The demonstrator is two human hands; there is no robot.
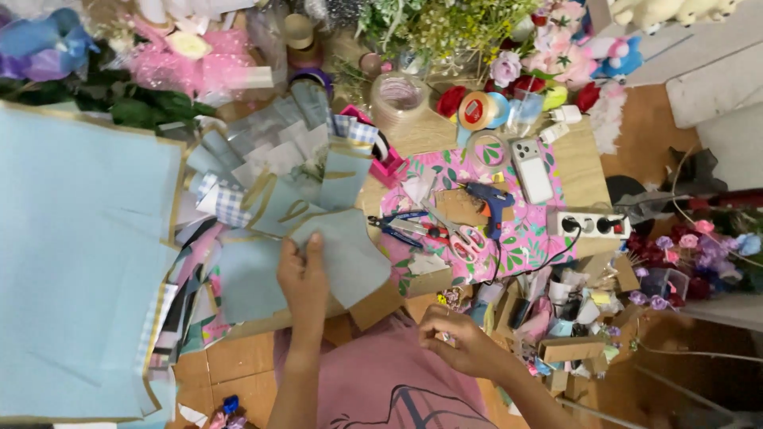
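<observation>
The left hand (pixel 303 274) is grasping a pale blue-grey sheet of wrapping paper (pixel 346 258), thumb on top and fingers beneath its near left edge, holding it over the near edge of the bench (pixel 584 163). The right hand (pixel 459 340) hovers close to the body, right of the left one, its fingers pinched around something small and shiny that is too tiny to identify.

Just beyond the held sheet, several more pale blue pieces with gold edging (pixel 306 187) stand folded and fanned together with checked blue-and-white paper (pixel 226 206), so the layering of a wrap looks partly built, with the sheet in hand not yet joined to it. A large stack of flat light-blue sheets (pixel 79 262) lies to the left, unused.

To the right, on a pink floral cloth (pixel 528 230), lie red-handled scissors (pixel 457 234), blue-handled pliers (pixel 397 224), a blue glue gun (pixel 489 202) and a white phone (pixel 531 168). A white power strip (pixel 592 225) sits further right. Rolls of tape (pixel 479 110) and artificial flowers (pixel 509 67) crowd the far side.
</observation>
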